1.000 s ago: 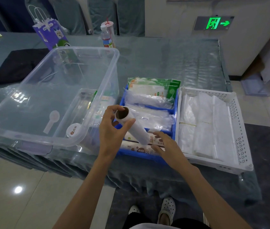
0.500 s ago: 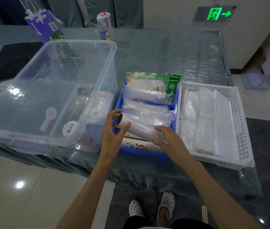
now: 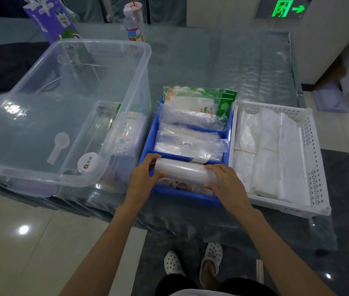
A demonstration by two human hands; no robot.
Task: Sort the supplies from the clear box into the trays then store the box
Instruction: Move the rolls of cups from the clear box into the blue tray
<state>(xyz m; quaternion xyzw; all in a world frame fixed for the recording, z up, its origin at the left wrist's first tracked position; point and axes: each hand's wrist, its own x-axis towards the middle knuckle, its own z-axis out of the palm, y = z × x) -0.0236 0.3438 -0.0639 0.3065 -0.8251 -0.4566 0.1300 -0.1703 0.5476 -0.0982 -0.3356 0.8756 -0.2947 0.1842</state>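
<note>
While both hands close around a clear roll of film (image 3: 183,173), the sorting looks to be nearly finished. This roll lies crosswise over the nearest compartment of the blue tray (image 3: 185,196), with the left hand (image 3: 142,180) wrapped round its left end and the right hand (image 3: 226,184) clamped over its right end, fingers curled on top. Beneath the roll, in that same compartment, sits a printed box or second roll; I cannot tell which. Further back in the blue tray, the middle compartment holds clear plastic packets (image 3: 188,143), and the far compartment holds more clear packets with green-and-white pouches (image 3: 199,99) standing behind them. Touching the blue tray's right side, the white perforated tray (image 3: 310,150) is filled with folded white plastic bags. To the left of the blue tray stands the clear box (image 3: 67,116) on the desk (image 3: 222,60), and it appears almost empty: only what look like stickers or labels on its walls show, though a package seems to lie beside or behind its near right corner, and the transparent walls make it hard to say whether that is inside. By my reading, seating this roll is among the last sorting steps; checking the box for leftovers and then storing it are not yet done.
</note>
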